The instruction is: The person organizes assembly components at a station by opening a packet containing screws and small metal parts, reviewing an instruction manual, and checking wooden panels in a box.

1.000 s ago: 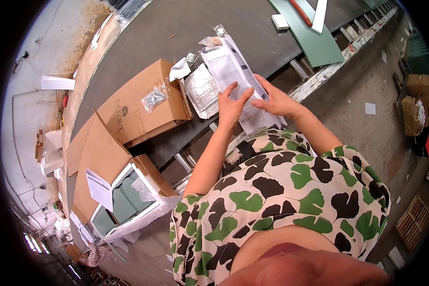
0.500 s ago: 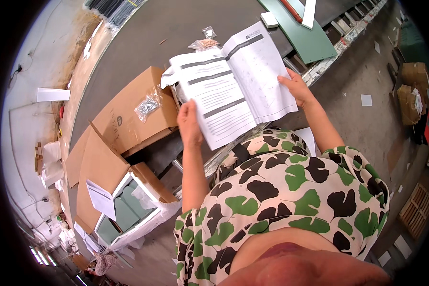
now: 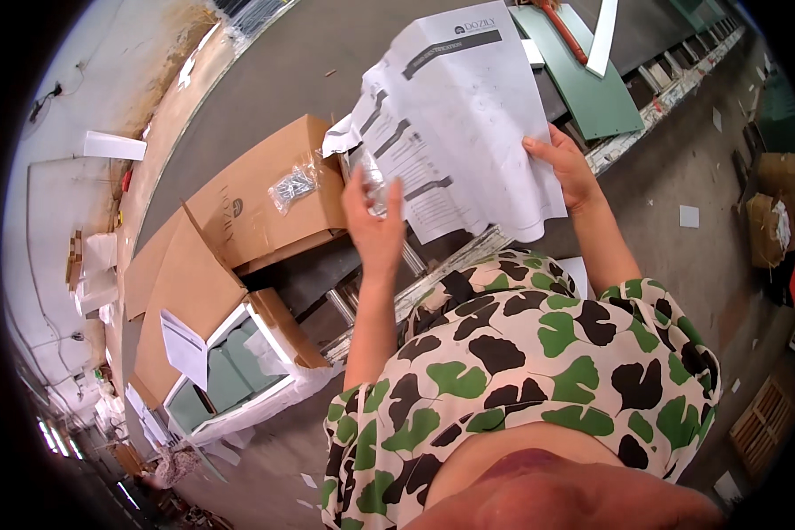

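Observation:
Unfolded above the work surface is a printed instruction sheet (image 3: 481,115) with dark heading bars; its left part droops and folds back. My right hand (image 3: 567,168) pinches its right edge, thumb on the front. My left hand (image 3: 375,225) is beside the sheet's lower left, slightly blurred, with thumb and fingers apart and nothing seen between them. Just beyond those fingers shows a clear plastic bag (image 3: 368,181), its contents hard to make out. A cardboard box (image 3: 269,199) lies left of my left hand, with a clear bag of metal hardware (image 3: 294,185) on top.
An open carton (image 3: 296,331) at lower left holds green panels (image 3: 238,367) and white foam, with a paper sheet (image 3: 184,349) on its edge. At the far right of the conveyor lie a green board (image 3: 592,88), a red-orange tool (image 3: 564,34) and a white strip (image 3: 602,40).
My left hand has let go of the sheet's left edge and opened. The sheet's left part has folded back, while my right hand keeps its hold. The view has shifted slightly.

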Available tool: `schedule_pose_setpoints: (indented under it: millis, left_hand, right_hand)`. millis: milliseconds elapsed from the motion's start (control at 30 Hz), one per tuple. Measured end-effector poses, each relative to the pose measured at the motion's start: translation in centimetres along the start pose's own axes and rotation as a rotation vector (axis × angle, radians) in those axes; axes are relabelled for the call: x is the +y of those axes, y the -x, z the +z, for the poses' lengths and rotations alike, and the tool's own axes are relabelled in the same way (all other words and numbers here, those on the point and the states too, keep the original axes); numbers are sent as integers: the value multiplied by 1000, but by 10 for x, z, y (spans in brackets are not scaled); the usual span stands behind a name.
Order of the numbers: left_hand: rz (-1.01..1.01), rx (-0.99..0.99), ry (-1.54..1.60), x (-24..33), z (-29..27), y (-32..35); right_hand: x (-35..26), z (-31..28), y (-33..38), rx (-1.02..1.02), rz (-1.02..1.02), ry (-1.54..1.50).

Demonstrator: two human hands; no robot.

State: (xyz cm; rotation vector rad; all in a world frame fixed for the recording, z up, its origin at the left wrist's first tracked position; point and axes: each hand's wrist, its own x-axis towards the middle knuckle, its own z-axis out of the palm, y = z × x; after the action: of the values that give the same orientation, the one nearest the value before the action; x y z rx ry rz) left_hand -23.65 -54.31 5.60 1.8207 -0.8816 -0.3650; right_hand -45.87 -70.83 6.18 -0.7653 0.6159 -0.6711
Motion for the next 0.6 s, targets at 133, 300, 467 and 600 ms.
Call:
schedule_pose_setpoints:
  millis: [133,300,467,600]
  left_hand:
    - [-77,-239,372,38,19,13]
    - [-350,-401,923,52,20,7]
    - [-493,-392,984,54,22,9]
    - [-500,-312,900,43,21,9]
  right_hand:
    - [-6,26,6,-130,29,-91]
    - [-3,31,6,-168,44,-140]
    - [6,17,0,-48,-55,79]
    - [10,2,1,43,-83,228]
